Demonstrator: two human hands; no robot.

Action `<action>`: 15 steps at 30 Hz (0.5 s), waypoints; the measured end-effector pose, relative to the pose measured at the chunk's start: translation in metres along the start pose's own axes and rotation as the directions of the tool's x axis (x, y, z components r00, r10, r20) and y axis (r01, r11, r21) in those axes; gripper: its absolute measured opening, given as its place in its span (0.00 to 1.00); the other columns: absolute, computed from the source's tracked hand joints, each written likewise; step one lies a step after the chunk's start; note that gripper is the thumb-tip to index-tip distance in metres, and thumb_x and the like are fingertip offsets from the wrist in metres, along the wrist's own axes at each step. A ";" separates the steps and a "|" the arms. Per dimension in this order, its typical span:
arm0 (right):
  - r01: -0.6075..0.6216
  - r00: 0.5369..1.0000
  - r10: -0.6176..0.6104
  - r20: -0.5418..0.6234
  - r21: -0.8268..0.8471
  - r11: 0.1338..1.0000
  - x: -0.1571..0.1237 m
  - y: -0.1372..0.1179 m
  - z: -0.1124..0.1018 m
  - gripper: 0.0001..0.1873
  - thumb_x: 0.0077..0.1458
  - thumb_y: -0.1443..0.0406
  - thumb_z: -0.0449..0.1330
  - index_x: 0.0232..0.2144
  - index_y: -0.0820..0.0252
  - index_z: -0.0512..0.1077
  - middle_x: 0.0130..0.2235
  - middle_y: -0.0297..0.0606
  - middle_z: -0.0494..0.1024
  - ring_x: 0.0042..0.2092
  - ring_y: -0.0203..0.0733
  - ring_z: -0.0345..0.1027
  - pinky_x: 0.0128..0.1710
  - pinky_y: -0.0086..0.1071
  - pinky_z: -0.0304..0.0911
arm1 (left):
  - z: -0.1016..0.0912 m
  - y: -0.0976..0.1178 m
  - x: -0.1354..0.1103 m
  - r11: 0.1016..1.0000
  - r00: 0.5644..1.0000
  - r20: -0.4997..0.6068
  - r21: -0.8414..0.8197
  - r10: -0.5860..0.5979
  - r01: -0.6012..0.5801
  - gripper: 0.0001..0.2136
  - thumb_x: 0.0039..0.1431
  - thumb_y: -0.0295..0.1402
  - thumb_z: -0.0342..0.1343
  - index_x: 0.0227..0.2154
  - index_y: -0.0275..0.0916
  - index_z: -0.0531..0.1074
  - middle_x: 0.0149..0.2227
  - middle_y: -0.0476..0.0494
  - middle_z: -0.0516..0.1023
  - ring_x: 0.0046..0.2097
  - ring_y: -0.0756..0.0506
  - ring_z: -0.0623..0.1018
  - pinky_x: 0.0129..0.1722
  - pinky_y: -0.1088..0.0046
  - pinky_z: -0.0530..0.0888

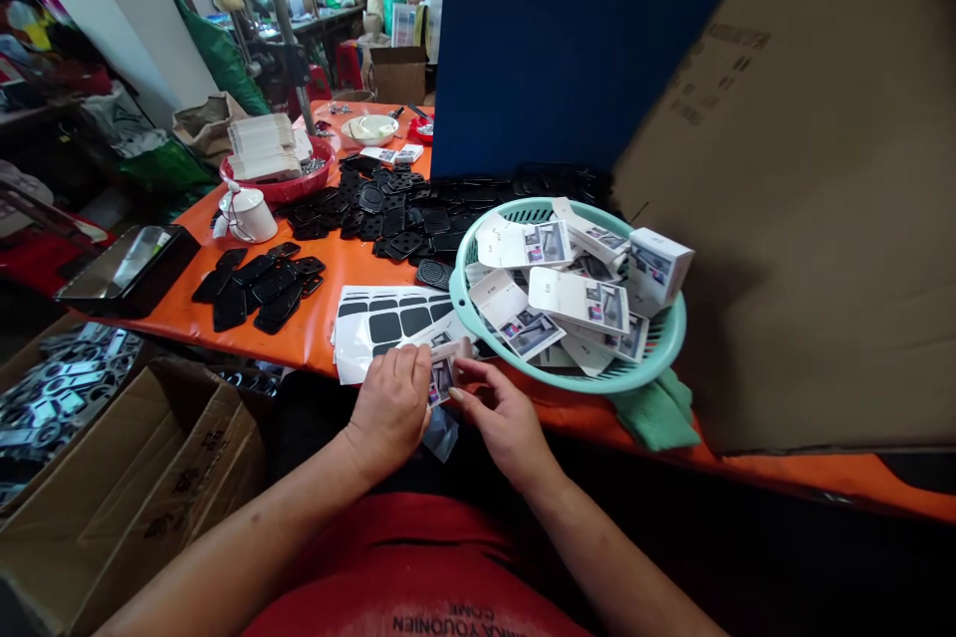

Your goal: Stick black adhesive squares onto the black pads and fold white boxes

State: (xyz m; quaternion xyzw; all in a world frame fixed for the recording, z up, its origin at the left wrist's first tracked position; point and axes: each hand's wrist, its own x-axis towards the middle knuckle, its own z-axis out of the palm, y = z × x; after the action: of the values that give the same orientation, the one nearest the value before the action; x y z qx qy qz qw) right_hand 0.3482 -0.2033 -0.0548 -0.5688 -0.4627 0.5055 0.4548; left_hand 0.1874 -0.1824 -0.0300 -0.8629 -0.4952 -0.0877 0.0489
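Observation:
Both my hands meet at the near edge of the orange table (329, 269), holding one small printed package (445, 373). My left hand (392, 403) is closed around its left side, thumb on top. My right hand (502, 413) pinches its right edge with fingers curled. A dark flap hangs below the package. Just behind it lies a white sheet of black adhesive pads (384, 317). A teal plastic basket (657, 338) full of several white printed boxes and cards (579, 299) stands right beside my right hand.
Black plastic parts (407, 209) are heaped mid-table, with more (258, 284) at the left. A white cup (250, 214), a red basket (280, 187), a dark tray (126, 269), a blue panel (568, 40), a large cardboard sheet (814, 179) and open cartons (134, 478) surround the spot.

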 end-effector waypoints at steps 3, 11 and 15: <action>0.030 0.999 -0.031 0.022 0.032 0.999 -0.010 0.003 0.004 0.12 0.46 0.57 0.68 0.32 0.59 0.78 0.35 0.37 0.72 0.33 0.39 0.67 0.30 0.31 0.66 | -0.001 0.003 -0.008 0.996 0.996 -0.016 0.000 0.087 -0.087 0.22 0.55 0.29 0.53 0.53 0.28 0.62 0.44 0.30 0.74 0.43 0.36 0.75 0.42 0.58 0.73; -0.097 0.995 0.099 -0.007 0.144 0.985 -0.020 0.010 -0.002 0.27 0.45 0.55 0.68 0.47 0.57 0.70 0.40 0.39 0.76 0.24 0.31 0.61 0.22 0.28 0.62 | 0.006 0.008 -0.021 1.000 0.999 -0.047 0.004 -0.001 0.001 0.31 0.51 0.31 0.57 0.57 0.26 0.57 0.47 0.29 0.70 0.46 0.34 0.73 0.43 0.57 0.73; -0.051 0.998 0.053 -0.027 0.092 0.994 -0.016 0.012 -0.005 0.21 0.43 0.56 0.69 0.38 0.60 0.75 0.34 0.37 0.75 0.30 0.38 0.67 0.31 0.31 0.67 | 0.008 0.013 -0.023 1.000 1.000 -0.003 -0.018 0.016 -0.017 0.33 0.50 0.32 0.58 0.58 0.25 0.57 0.44 0.30 0.71 0.43 0.35 0.73 0.38 0.59 0.74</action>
State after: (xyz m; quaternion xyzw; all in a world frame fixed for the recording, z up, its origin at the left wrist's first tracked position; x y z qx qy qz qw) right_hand 0.3528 -0.2216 -0.0634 -0.5667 -0.4173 0.5294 0.4738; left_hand 0.1878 -0.2069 -0.0420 -0.8673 -0.4872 -0.0929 0.0424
